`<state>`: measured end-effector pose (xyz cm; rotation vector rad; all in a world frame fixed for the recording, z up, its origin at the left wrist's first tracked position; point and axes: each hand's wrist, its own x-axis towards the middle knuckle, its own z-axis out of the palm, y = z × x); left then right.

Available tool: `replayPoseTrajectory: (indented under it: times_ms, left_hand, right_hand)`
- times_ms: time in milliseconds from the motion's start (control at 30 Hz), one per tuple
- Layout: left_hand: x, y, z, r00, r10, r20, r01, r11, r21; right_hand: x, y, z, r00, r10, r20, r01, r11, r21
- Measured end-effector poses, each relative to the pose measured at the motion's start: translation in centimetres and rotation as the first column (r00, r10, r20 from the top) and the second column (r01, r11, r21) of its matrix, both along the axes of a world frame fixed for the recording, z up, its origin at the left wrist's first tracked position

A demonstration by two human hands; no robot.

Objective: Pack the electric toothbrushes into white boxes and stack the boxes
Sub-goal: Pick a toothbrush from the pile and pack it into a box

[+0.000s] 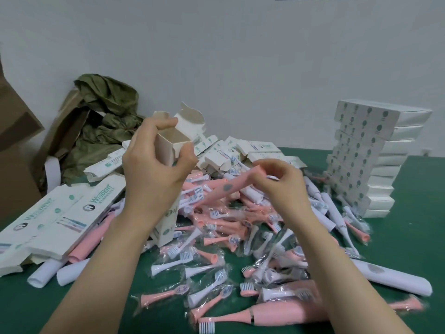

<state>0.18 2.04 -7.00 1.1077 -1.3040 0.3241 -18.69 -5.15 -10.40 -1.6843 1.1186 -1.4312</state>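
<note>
On green table (pixel 409 237), bagged brush heads (pixel 212 256)

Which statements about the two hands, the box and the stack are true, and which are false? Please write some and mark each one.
1. The left hand holds a white box whose top end is open. True.
2. The right hand pinches a white toothbrush. False: the toothbrush it holds is pink.
3. A stack of closed boxes stands at the right side of the table. True.
4. The table is red. False: it is green.
5. The toothbrush is already inside the white box. False: it is outside, to the right of the opening.
</note>
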Motion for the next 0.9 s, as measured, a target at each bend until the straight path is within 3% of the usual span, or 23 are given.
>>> replayPoseTrajectory:
  times_ms: [133,267,367,467,533,667,800,900]
  left_hand:
    - [0.4,0.1,0.4,0.995,0.031,0.095,-0.039,0.995,0.089]
    - [0.9,-0.7,-0.6,0.933,0.009,0.36,-0.147,0.922,0.359]
    - [0.5,-1.3,-2.0,0.91,-0.006,0.414,-0.195,0.875,0.442]
    - [0.3,-2.0,-3.2,0.905,0.008,0.425,-0.235,0.843,0.484]
    - [0.1,-2.3,-3.4,0.912,0.007,0.41,-0.221,0.852,0.475]
    - [-0.9,-2.5,-2.9,0.926,0.007,0.377,-0.185,0.879,0.439]
    - [-2.1,-2.5,-3.0,0.931,-0.056,0.362,-0.105,0.905,0.411]
    - [-3.1,-2.5,-2.9,0.926,-0.106,0.364,-0.042,0.926,0.376]
  right_hand:
    - [-1.3,-0.3,0.7,0.898,-0.103,0.428,0.081,0.994,0.069]
    - [-3.1,-0.3,2.3,0.618,-0.133,0.775,0.105,0.991,0.086]
    - [-3.9,0.2,3.1,0.452,-0.093,0.887,0.122,0.992,0.042]
    - [-4.2,0.6,3.8,0.408,-0.047,0.912,0.165,0.986,-0.023]
    - [-4.0,0.7,4.0,0.443,-0.019,0.896,0.155,0.986,-0.056]
    - [-2.7,0.9,3.3,0.655,-0.04,0.754,0.149,0.986,-0.077]
    - [-1.7,1.3,2.5,0.714,-0.015,0.7,0.118,0.988,-0.099]
    - [0.0,2.1,2.1,0.841,0.068,0.537,0.068,0.971,-0.229]
